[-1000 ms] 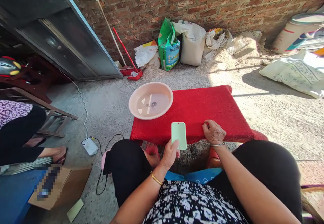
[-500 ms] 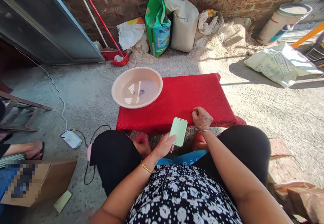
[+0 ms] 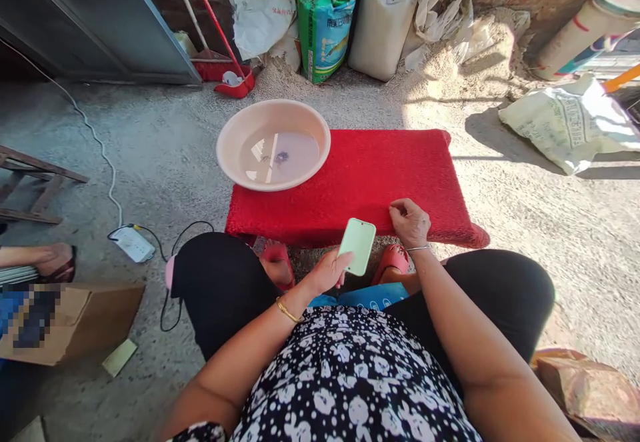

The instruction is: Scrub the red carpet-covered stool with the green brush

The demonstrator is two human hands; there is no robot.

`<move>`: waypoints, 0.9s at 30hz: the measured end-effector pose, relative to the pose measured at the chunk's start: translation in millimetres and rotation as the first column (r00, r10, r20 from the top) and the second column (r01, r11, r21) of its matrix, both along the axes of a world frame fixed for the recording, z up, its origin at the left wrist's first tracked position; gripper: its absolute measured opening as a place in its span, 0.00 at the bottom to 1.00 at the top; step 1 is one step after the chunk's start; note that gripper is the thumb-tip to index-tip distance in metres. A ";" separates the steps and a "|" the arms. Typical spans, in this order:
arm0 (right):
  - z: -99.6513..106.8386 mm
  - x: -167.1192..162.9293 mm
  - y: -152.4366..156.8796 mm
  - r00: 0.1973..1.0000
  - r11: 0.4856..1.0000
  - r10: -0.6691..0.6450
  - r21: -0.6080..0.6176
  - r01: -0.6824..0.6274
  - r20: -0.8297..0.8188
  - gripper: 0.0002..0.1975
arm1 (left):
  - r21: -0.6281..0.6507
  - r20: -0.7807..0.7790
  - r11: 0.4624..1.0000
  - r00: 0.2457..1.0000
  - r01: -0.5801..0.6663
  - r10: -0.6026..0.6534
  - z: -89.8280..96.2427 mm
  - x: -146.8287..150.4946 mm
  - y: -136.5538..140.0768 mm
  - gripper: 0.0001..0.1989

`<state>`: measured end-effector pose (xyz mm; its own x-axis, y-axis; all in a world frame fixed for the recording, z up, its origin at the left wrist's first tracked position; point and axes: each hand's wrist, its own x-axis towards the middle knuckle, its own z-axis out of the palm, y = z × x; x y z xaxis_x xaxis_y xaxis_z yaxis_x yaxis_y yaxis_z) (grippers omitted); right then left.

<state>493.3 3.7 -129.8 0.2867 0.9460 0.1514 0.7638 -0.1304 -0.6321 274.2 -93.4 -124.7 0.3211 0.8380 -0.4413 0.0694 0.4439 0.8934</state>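
Note:
My left hand (image 3: 331,271) is closed around the lower end of a pale green, flat rectangular piece (image 3: 360,245). Its corners are rounded and a small hole shows near its top edge. My thumb lies across its face, above my lap. On the front edge of the red cloth (image 3: 360,189) rests my right hand (image 3: 413,224), its fingers curled and thumb and forefinger pressed together. Whether anything is between them is too small to make out. A pale pink basin (image 3: 225,155) with clear water and a small dark patch inside stands on the cloth's left end.
Upright sacks (image 3: 385,22) and a red dustpan (image 3: 235,89) are by the brick wall. On the left floor lie a white power strip (image 3: 133,243), cables and a cardboard box (image 3: 100,315). Another person's foot (image 3: 55,262) shows at the left edge.
The view has tipped downward and shifted slightly. My right hand's fingers have loosened from a tighter curl into a pinch on the cloth. My left hand still holds the green piece.

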 end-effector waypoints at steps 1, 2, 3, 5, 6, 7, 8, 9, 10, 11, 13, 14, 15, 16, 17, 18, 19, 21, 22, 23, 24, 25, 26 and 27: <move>0.7 -1.1 -0.2 1.000 1.000 -0.006 0.001 0.006 0.012 0.12 | 0.018 -0.011 0.998 0.998 0.067 -0.067 1.4 0.2 -1.8 0.21; 1.4 -1.9 -0.5 1.000 1.000 -0.009 0.001 0.009 0.020 0.11 | 0.047 -0.028 0.994 0.995 0.099 -0.098 3.2 -1.1 -2.2 0.21; 1.9 -2.5 -0.8 1.000 1.000 -0.010 0.001 0.010 0.023 0.11 | 0.084 -0.048 0.993 0.996 0.084 -0.080 5.1 -3.8 -1.2 0.20; 2.4 -2.8 -1.6 1.000 1.000 -0.005 0.002 0.005 0.026 0.11 | 0.149 -0.072 0.987 0.994 -0.067 0.078 8.3 -12.1 4.9 0.21; 2.3 -2.7 -2.0 1.000 1.000 -0.002 0.003 0.002 0.027 0.11 | 0.169 -0.071 0.972 0.981 -0.165 0.179 9.5 -16.9 9.3 0.21; 2.0 -2.5 -2.3 1.000 1.000 0.001 0.004 -0.001 0.028 0.11 | 0.180 -0.060 0.947 0.958 -0.266 0.280 10.3 -21.5 14.0 0.21; 1.7 -2.3 -2.4 1.000 1.000 0.002 0.004 -0.003 0.029 0.11 | 0.181 -0.039 0.917 0.929 -0.355 0.368 10.7 -25.5 18.4 0.22; 1.5 -2.2 -2.5 1.000 1.000 0.002 0.003 -0.002 0.029 0.11 | 0.171 -0.009 0.889 0.901 -0.425 0.433 10.8 -28.4 22.1 0.22; 1.4 -2.2 -2.5 1.000 1.000 0.001 0.000 -0.001 0.030 0.11 | 0.153 0.024 0.867 0.879 -0.474 0.476 10.4 -30.0 24.5 0.23; 1.6 -2.4 -2.5 1.000 1.000 0.001 -0.002 -0.001 0.031 0.11 | 0.127 0.052 0.858 0.867 -0.498 0.496 9.7 -30.0 25.6 0.23; 2.4 -3.0 -2.5 0.999 1.000 -0.003 -0.006 0.003 0.033 0.11 | 0.070 0.069 0.886 0.889 -0.458 0.454 7.1 -25.4 23.0 0.23; 2.9 -3.4 -2.6 0.999 1.000 -0.005 -0.008 0.005 0.034 0.11 | 0.046 0.062 0.913 0.913 -0.406 0.403 5.4 -21.2 19.5 0.24; 3.4 -3.8 -2.7 0.999 1.000 -0.006 -0.010 0.006 0.037 0.12 | 0.028 0.051 0.938 0.937 -0.347 0.345 3.6 -16.3 15.1 0.24; 3.8 -4.2 -2.8 0.999 1.000 -0.008 -0.010 0.008 0.039 0.12 | 0.013 0.041 0.960 0.959 -0.281 0.281 2.0 -11.2 10.2 0.24; 3.9 -4.4 -3.0 0.999 1.000 -0.009 -0.011 0.010 0.043 0.12 | 0.000 0.037 0.978 0.977 -0.208 0.208 0.6 -6.4 5.4 0.24; 3.8 -4.6 -3.1 0.999 1.000 -0.012 -0.011 0.013 0.048 0.12 | -0.008 0.038 0.992 0.991 -0.129 0.130 -0.3 -2.5 1.1 0.24; 3.4 -4.7 -3.1 0.998 1.000 -0.014 -0.010 0.014 0.054 0.12 | -0.010 0.039 0.998 0.998 -0.055 0.055 -0.6 0.2 -2.2 0.23; 2.4 -4.7 -3.0 0.998 1.000 -0.017 -0.006 0.017 0.061 0.13 | 0.006 0.030 0.999 0.999 0.041 -0.041 0.7 0.8 -4.3 0.23; 1.8 -4.7 -2.8 0.998 1.000 -0.017 -0.005 0.018 0.064 0.13 | 0.022 0.028 0.999 0.999 0.030 -0.031 2.1 -1.2 -3.0 0.23; 1.4 -4.6 -2.7 0.998 1.000 -0.018 -0.003 0.018 0.068 0.13 | 0.041 0.038 0.999 0.999 -0.032 0.030 4.0 -4.7 -0.3 0.23; 1.0 -4.6 -2.5 0.997 1.000 -0.017 -0.002 0.017 0.070 0.13 | 0.055 0.063 0.989 0.989 -0.136 0.132 6.1 -9.1 3.5 0.22; 0.7 -4.6 -2.3 0.997 1.000 -0.016 -0.001 0.016 0.073 0.13 | 0.062 0.100 0.967 0.965 -0.248 0.241 8.2 -14.2 8.0 0.22; 0.5 -4.7 -2.2 0.997 1.000 -0.015 -0.001 0.015 0.075 0.13 | 0.057 0.141 0.935 0.930 -0.351 0.340 10.1 -19.2 12.7 0.23; 0.3 -4.6 -2.1 0.997 1.000 -0.014 -0.002 0.014 0.077 0.13 | 0.041 0.180 0.901 0.890 -0.432 0.419 11.5 -23.7 17.1 0.23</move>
